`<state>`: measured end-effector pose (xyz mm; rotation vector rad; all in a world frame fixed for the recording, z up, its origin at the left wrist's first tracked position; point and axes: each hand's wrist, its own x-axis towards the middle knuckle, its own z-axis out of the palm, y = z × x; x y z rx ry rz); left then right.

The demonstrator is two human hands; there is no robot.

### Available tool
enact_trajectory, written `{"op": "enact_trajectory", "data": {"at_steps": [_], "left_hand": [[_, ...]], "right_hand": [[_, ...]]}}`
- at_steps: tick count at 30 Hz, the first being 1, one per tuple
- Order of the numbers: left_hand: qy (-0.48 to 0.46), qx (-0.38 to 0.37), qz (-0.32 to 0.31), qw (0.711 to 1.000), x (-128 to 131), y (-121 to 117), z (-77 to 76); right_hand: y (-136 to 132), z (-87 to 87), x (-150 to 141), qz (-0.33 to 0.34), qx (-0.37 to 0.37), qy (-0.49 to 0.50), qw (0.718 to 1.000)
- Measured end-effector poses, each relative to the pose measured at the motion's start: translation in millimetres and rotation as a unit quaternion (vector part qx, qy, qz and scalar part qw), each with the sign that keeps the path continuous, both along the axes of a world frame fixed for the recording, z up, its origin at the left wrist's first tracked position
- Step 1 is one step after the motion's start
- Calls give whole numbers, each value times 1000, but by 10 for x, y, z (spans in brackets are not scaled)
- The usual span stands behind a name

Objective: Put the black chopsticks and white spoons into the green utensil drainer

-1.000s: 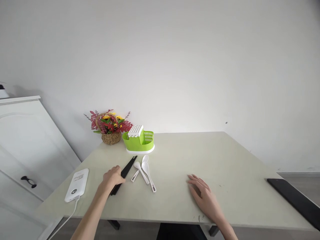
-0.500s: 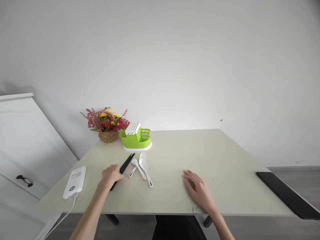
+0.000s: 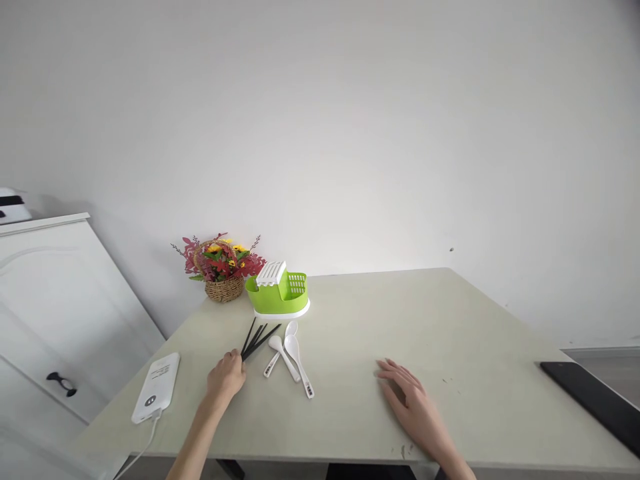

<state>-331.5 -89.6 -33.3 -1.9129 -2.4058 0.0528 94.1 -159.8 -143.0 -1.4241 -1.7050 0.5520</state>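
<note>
Several black chopsticks (image 3: pixel 260 337) fan out from my left hand (image 3: pixel 227 379), whose fingers are closed around their near ends, low over the left part of the table. Just right of them lie white spoons (image 3: pixel 295 360), crossing one another, with printed handle ends. My right hand (image 3: pixel 405 403) rests on the table by the front edge, fingers stretched out, holding nothing. Behind the chopsticks stands a green utensil holder (image 3: pixel 277 297) with a white slatted roof and a white base.
A wicker basket of artificial flowers (image 3: pixel 224 289) stands beside the holder against the wall. A white power bank (image 3: pixel 157 387) with a cable lies at the table's left edge. On the right edge lies a flat black object (image 3: pixel 590 400). A white cabinet (image 3: pixel 60 300) stands left.
The chopsticks, lying together in a narrow bundle before, now spread apart at their far ends in my left hand's grip. The whole view has shifted slightly; my right hand stays resting.
</note>
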Motion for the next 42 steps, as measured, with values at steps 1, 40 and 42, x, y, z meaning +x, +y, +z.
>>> {"op": "enact_trajectory", "data": {"at_steps": [1, 40, 42], "left_hand": [[3, 2, 4, 1000, 13, -26, -26], [8, 16, -207, 978, 2263, -383, -446], [15, 15, -210, 978, 2292, -378, -450]], "right_hand": [[-4, 3, 2, 1, 0, 0, 1000], [18, -14, 22, 0, 21, -7, 1000], [17, -15, 25, 0, 17, -7, 1000]]}}
